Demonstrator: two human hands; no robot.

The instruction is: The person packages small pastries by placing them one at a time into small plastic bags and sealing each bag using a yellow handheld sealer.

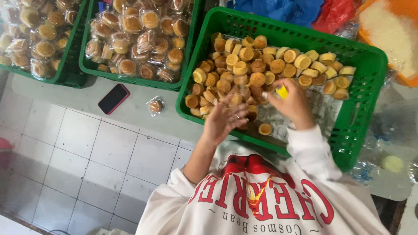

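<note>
Green plastic crate [368, 82] held the bare golden cakes [257, 69]. My left hand [224, 119] hovered open-fingered over them; my right hand [294, 102] pinched a small yellow piece [282, 92]. I judged a careless brush could knock the loose cake [264, 129] against the crate's wall.

Even, soft daylight with only faint shadows beneath the green crate [361, 109] and the phone [113, 99]; glare flecks the plastic wrappers at upper left, the white contents of the orange tub [409, 80] are overexposed, both hands are motion-blurred, and the corners show mild wide-angle softness.
</note>
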